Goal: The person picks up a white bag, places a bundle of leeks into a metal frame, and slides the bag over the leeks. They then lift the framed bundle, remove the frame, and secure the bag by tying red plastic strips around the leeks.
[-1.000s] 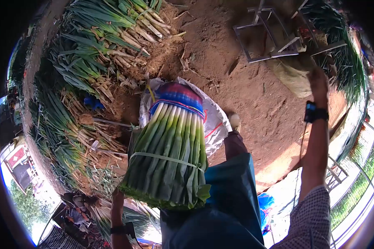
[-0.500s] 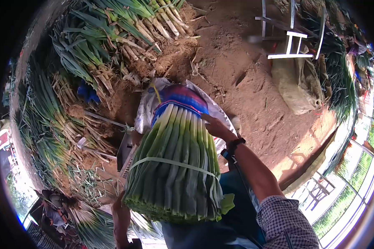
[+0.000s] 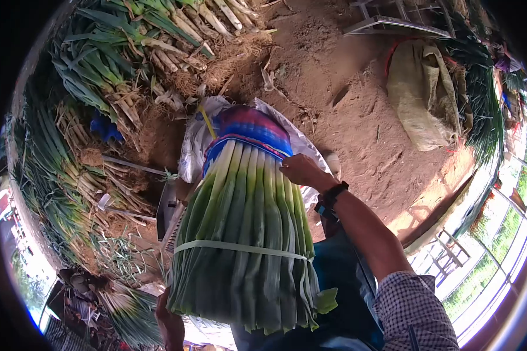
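Note:
A big bundle of leeks (image 3: 246, 234) fills the middle, leaf ends toward me, with a pale band around the leaves. Blue and red cloth (image 3: 252, 131) wraps its root end, over a white sack (image 3: 196, 143). My right hand (image 3: 301, 172) is closed at the cloth's lower right edge, beside the stalks; its fingertips seem pinched on the cloth edge. My left hand (image 3: 170, 319) is at the bundle's lower left side, its fingers mostly hidden behind the leaves.
Piles of loose leeks (image 3: 99, 64) lie at the upper left and left. A tan sack (image 3: 421, 93) lies on the dirt ground (image 3: 357, 128) at the right, below a metal stool frame (image 3: 392, 23). More leeks (image 3: 483, 99) stand along the right side.
My right hand's fingers have closed at the cloth edge. The bundle's leaf end has dropped slightly, showing less of the cut tips. The view has shifted a little.

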`<state>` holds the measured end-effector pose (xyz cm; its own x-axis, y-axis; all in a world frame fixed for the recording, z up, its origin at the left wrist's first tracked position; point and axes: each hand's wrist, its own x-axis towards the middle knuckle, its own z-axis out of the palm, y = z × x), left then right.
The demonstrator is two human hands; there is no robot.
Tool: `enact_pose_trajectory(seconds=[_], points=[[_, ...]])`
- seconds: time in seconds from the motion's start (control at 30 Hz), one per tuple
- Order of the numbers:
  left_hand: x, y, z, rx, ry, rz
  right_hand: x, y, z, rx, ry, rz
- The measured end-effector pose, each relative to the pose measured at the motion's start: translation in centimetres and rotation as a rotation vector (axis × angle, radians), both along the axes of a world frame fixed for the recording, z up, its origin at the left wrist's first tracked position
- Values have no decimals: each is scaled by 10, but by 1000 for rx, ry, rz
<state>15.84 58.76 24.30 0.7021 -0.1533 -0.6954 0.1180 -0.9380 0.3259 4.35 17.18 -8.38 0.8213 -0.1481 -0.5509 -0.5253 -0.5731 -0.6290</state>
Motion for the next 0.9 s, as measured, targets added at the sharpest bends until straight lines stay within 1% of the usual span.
enact_pose_trajectory(seconds=[0.07,0.1,0.17,0.2,0.23,0.27,0.3,0.33,0.4,0.43,0.53,0.57,0.6,0.67,0.7,0.73,0.77,0.8,0.83,0.87,0.9], points=[[-2,0,1,-7,11,20,23,5,-2,-133,66,197],[-2,-3,0,-12,5,21,30,2,2,-147,147,284],[-1,-12,2,14,-26,42,24,-7,-8,-330,183,262],[-2,-11,2,23,-36,25,7,-16,-37,-413,251,160],[-2,-9,2,34,-50,9,-8,-31,-58,-415,262,28],[-2,-8,1,44,-57,-11,-6,-36,-42,-445,223,-53],[1,-11,2,51,-62,11,1,-38,-27,-291,204,-69],[2,-9,0,41,-128,-83,9,-40,-14,-141,184,-83],[3,-3,-3,30,-262,-267,35,-13,14,-177,0,71],[8,-15,7,92,-66,-77,46,-2,7,-212,44,162],[15,-8,8,13,-56,-145,75,16,-25,-322,27,200],[23,-15,15,-37,6,-77,79,14,-42,-300,-6,145],[30,-4,13,-60,27,-65,75,12,-54,-174,-109,21],[42,23,9,-114,83,-41,82,11,-8,-160,-80,51],[72,11,10,-53,82,-11,79,11,2,-129,-44,62],[92,12,-2,-51,83,109,73,10,10,-97,-9,69],[117,-1,-13,-52,64,115,72,9,15,-67,19,71],[139,-3,-34,-107,108,56,72,9,15,-75,28,88],[159,-5,-70,-216,195,42,71,10,12,-80,37,103],[177,-19,-102,-192,271,-85,70,10,8,-83,48,116],[186,-30,-145,-304,190,-337,70,11,7,-71,27,113]])
